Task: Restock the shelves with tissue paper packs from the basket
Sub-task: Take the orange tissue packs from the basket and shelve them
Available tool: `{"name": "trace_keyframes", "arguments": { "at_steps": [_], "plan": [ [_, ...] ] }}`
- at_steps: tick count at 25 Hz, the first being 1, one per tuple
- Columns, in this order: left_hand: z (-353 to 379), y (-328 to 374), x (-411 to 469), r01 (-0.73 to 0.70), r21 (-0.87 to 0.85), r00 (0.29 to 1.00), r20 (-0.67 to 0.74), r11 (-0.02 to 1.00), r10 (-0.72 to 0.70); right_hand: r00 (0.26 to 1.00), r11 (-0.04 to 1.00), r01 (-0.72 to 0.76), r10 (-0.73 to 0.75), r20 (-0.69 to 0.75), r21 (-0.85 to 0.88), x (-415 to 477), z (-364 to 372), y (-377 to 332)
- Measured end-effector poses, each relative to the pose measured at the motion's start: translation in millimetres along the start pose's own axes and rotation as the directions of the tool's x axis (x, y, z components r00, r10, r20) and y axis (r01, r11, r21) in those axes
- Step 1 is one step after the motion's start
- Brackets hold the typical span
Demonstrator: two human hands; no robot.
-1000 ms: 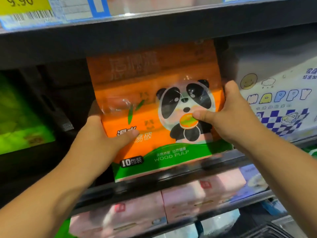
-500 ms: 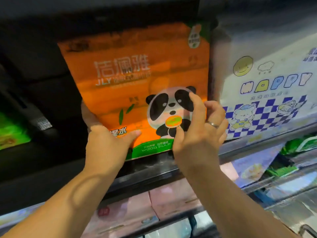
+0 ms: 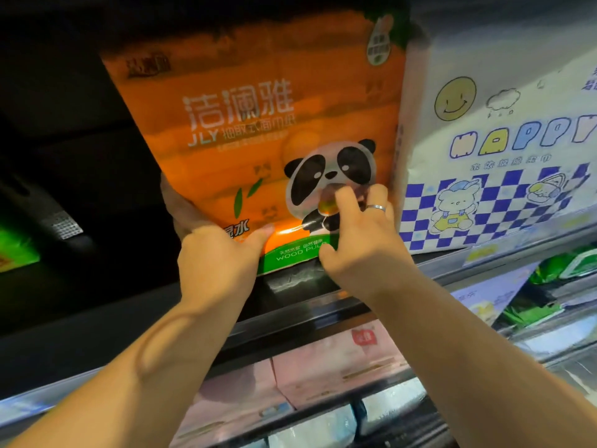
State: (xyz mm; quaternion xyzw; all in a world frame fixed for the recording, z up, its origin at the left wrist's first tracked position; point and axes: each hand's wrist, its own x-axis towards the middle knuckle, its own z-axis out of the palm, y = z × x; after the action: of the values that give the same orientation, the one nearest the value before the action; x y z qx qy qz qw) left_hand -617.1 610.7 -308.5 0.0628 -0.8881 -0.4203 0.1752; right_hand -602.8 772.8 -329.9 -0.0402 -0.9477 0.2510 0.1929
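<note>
An orange plastic-wrapped tissue paper pack [image 3: 258, 124] with a panda print and a green band along its bottom stands upright in the upper middle of the frame, its base on the dark metal shelf [image 3: 290, 305]. Its right side is just beside, perhaps touching, a white tissue pack with blue checks and the word HAPPY [image 3: 500, 140] at the upper right.

The left hand [image 3: 216, 257] grips the orange pack's lower left corner: thumb flat on the front, fingers wrapped round the left edge. The right hand [image 3: 358, 250], wearing a silver ring [image 3: 375, 207], has bent fingers whose tips press on the panda, thumb low on the green band; it clasps nothing.

Pale pink tissue packs [image 3: 323, 370] sit on the shelf below at lower centre. At the left edge there is a blurred green pack [image 3: 16, 250].
</note>
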Motion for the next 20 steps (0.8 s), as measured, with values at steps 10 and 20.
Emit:
{"name": "trace_keyframes", "arguments": {
  "at_steps": [10, 20],
  "plan": [
    [-44, -19, -25, -0.193, 0.001, 0.979, 0.065, 0.981, 0.193, 0.996, 0.998, -0.009, 0.004, -0.090, -0.058, -53, -14, -4],
    [-29, -31, -151, -0.585, 0.202, 0.804, 0.270, 0.785, 0.530, 0.978, 0.996, -0.074, 0.064, -0.199, -0.045, -169, -13, 32]
  ]
}}
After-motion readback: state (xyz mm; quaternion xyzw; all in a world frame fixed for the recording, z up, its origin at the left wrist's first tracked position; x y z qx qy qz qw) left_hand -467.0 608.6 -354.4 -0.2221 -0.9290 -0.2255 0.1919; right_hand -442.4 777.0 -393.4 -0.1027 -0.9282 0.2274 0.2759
